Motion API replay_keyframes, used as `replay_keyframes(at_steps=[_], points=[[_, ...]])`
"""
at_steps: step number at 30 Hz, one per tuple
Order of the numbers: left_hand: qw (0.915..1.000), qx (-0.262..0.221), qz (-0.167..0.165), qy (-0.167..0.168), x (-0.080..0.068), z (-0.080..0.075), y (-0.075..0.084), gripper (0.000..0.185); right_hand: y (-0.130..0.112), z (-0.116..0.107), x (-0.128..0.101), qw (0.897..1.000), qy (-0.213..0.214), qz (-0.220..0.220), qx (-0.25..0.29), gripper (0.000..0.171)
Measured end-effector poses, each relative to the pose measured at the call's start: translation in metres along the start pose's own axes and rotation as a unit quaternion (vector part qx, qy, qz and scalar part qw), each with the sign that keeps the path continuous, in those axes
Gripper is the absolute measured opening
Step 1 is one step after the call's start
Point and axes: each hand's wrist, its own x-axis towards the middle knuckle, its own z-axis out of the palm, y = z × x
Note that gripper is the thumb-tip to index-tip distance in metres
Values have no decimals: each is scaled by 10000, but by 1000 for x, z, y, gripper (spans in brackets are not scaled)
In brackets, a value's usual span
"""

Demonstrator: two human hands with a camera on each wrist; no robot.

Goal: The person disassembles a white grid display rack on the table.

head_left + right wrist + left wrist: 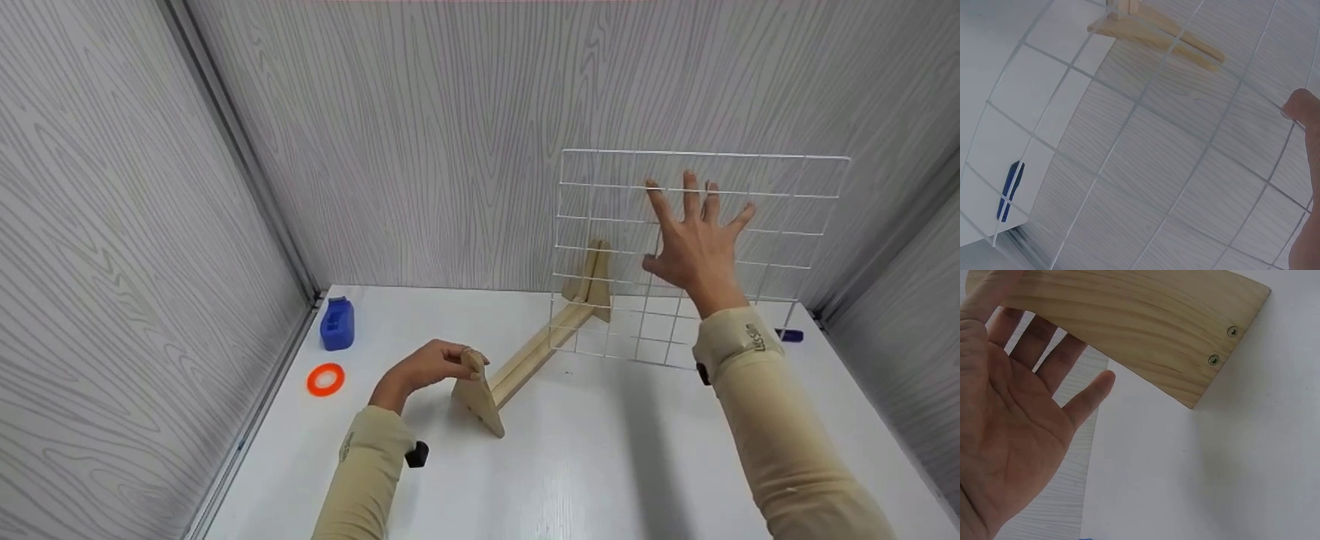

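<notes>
Spread wide, the fingers of my right hand reach against a white wire grid panel in the head view. The panel stands upright over the right side of the table, and the right wrist view shows the thumb touching a wire. My left hand pinches the top of the near end piece of a wooden stand between thumb and fingers. A grooved crossbar links this piece to the far end piece, which shows behind the grid. Two screws show in the near piece.
On the left of the white table are a blue tape dispenser and an orange ring-shaped roll. Beyond the grid lies a dark blue object near the right edge. Wood-grained walls stand at the back and sides.
</notes>
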Motion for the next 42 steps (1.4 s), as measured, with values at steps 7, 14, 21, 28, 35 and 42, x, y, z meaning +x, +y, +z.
replay_keyframes(at_steps=[7,14,21,28,35,42], points=[[9992,151,115,365,-3,5,-5,14,-1,4,1,10000,-54,-40,-34,119],[9985,33,313,458,-9,14,-8,11,0,12,0,9999,-117,-62,-107,119],[9971,-85,402,635,-14,19,-9,13,0,15,0,9999,-110,-65,6,117],[9975,-179,420,534,-15,20,-13,15,-2,18,1,9999,-156,-68,-17,117],[9975,-525,470,-24,-12,20,-14,48,-3,23,0,9997,-199,-130,-27,117],[9940,-793,744,-155,-12,24,-17,32,-4,26,-1,9998,-167,-111,-67,118]])
